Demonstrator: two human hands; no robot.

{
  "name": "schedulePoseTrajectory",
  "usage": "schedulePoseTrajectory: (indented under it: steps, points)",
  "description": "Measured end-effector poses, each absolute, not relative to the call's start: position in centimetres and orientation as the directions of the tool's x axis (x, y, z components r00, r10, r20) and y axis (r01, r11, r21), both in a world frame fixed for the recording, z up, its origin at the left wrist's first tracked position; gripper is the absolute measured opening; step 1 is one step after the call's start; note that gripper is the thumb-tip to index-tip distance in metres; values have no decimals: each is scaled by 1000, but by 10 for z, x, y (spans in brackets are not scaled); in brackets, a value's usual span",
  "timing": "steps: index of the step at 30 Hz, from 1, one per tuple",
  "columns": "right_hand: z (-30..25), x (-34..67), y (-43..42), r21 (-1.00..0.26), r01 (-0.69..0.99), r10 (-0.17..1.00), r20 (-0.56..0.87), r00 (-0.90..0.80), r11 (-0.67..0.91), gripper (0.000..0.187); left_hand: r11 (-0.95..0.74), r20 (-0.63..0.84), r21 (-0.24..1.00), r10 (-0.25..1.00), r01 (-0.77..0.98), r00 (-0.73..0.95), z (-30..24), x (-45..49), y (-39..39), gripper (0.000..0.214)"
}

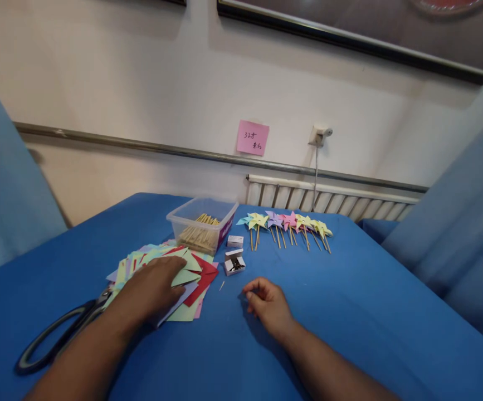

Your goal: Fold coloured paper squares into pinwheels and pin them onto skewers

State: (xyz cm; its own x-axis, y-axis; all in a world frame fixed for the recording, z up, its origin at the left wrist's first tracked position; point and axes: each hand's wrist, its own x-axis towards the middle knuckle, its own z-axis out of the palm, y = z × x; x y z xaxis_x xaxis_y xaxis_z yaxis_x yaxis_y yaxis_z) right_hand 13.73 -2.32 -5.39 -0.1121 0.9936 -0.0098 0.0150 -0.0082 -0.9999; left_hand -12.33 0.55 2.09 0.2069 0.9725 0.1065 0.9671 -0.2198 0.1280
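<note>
My left hand (152, 287) lies flat with fingers stretched out on a pile of coloured paper squares (191, 274); a pale green folded piece sits at its fingertips. My right hand (267, 303) rests on the blue table (350, 312) with fingers curled in loosely; whether it pinches anything is hidden. A tiny stick piece (222, 285) lies between the hands. A small open box of pins (234, 262) stands just beyond, a closed white box (235, 241) behind it.
A clear plastic tub of wooden sticks (201, 225) stands behind the paper. Several finished paper pinwheels (287, 223) lie in a row at the far edge. Black-handled scissors (57, 331) lie left of my forearm. A pink note (252, 137) hangs on the wall.
</note>
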Motion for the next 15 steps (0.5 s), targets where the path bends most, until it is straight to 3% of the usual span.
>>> schedulePoseTrajectory:
  steps: [3,8,15]
  points:
    - [-58,145,-15,-999,-26,982,-35,-183,-40,21,-204,97,103,976,974,194,19,-125,8,50]
    - [-63,147,-22,-999,54,966,-9,-258,5,12,-150,91,91,986,985,141,29,-116,8,45]
    - [-65,147,-23,-988,146,960,2,-279,44,5,-87,65,207,995,974,75,42,-111,4,37]
